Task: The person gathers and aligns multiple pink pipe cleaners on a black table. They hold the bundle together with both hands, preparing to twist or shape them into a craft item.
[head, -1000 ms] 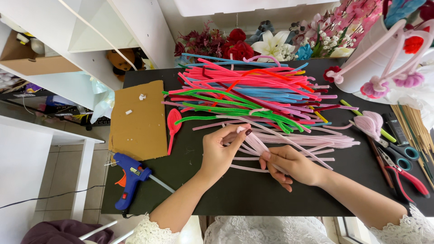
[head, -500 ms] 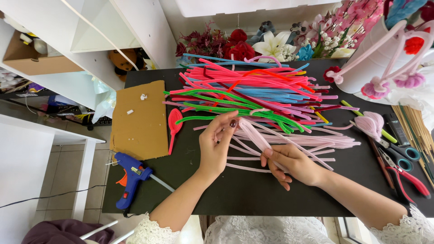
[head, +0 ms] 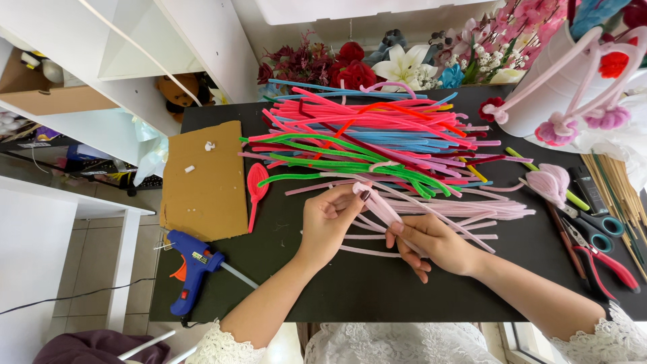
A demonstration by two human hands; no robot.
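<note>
My left hand (head: 328, 221) pinches the upper end of a folded bundle of pale pink pipe cleaners (head: 381, 205) between thumb and fingers. My right hand (head: 431, 244) grips the lower end of the same bundle, so it is held slanting just above the black table (head: 350, 290). More pale pink pipe cleaners (head: 472, 209) lie loose under and to the right of both hands. A big heap of pink, red, green and blue pipe cleaners (head: 364, 138) lies just beyond my hands.
A blue glue gun (head: 191, 266) lies at the front left beside a cardboard sheet (head: 204, 178). A red pipe-cleaner loop (head: 256, 185) lies next to it. Red-handled pliers (head: 603, 259), scissors (head: 600, 222), wooden sticks (head: 617, 192), a pink tulip (head: 549, 182) and a white vase (head: 559, 101) are on the right.
My left hand has slid up along the pink bundle and turned it more upright. My right hand has stayed low on the bundle, nearly in the same place.
</note>
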